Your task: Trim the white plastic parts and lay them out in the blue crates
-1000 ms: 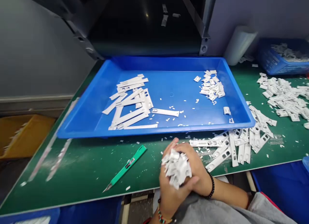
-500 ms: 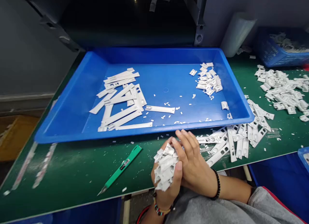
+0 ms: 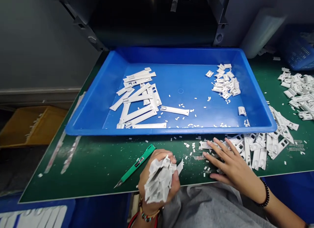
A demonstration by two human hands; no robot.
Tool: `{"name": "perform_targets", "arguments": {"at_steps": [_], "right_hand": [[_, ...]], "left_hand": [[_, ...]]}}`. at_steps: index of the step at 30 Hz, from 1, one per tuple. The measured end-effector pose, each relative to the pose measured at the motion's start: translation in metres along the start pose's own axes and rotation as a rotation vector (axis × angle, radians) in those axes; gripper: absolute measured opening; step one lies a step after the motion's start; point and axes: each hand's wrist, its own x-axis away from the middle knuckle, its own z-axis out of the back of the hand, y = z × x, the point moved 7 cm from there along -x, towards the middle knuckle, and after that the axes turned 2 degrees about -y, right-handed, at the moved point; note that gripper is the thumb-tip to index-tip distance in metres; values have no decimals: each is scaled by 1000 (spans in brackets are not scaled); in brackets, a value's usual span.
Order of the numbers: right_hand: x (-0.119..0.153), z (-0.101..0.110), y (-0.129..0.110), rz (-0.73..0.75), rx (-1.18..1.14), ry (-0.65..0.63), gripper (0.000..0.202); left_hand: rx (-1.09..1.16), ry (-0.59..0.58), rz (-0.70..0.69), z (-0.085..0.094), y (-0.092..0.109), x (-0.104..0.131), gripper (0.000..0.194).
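- A green counter [image 3: 98,169] is carrying a wide blue tray [image 3: 181,131], itself holding long white strips [image 3: 174,110] and short white pieces [image 3: 230,85].
- The hands are now parting: the right hand [image 3: 234,174] is spreading open by loose strips [image 3: 247,152], contact unclear.
- The left hand [image 3: 142,180] is now clasping a white bundle [image 3: 159,182] alone, near the counter's front edge.
- A green knife [image 3: 137,166] is lying beside it.

The blue basket [image 3: 298,52] is cut off at right
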Motion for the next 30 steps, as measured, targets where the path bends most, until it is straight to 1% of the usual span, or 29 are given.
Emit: {"name": "perform_targets", "arguments": {"at_steps": [3,5,7,8,9,10,13,14,15,17,20,22,23,25,27,28,30], "right_hand": [[9,-7,18,-130,14,27,33],[13,-5,27,-239,8,85,27],[14,-1,30,-294,-8,138,25],[14,1,28,-287,-25,160,26],[12,3,25,-265,-48,179,27],[11,5,22,-234,-72,194,27],[4,6,17,-174,-114,187,27],[3,5,17,-176,-114,168,27],[1,5,19,-183,-112,152,28],[1,6,21,-187,-124,154,28],[6,18,22,-108,-202,276,27],[10,25,21,-28,-249,353,29],[11,27,20,2,-266,372,32],[7,28,16,33,-309,375,42],[-2,25,9,29,-391,332,53],[-8,21,2,31,-449,294,57],[-21,13,-19,77,-574,209,68]], "left_hand": [[1,-33,45,-1,-6,-1,41],[-13,-52,35,-6,-7,-1,45],[-54,-105,25,-14,-7,-1,46],[-75,-133,24,-18,-8,0,46],[-90,-137,21,-21,-8,1,45],[-89,-116,11,-22,-7,2,44],[-33,44,-5,-16,-4,4,40],[-19,71,4,-14,-3,4,38],[-13,63,25,-15,-3,4,38],[-22,-12,87,-19,-5,4,41],[0,-89,223,-22,-13,8,42],[37,-101,281,-22,-18,12,42],[52,-108,297,-23,-20,15,42],[65,-116,288,-24,-23,20,41],[57,-111,234,-25,-22,24,35],[50,-110,191,-25,-19,25,30],[39,-134,88,-28,-10,25,24]]}}
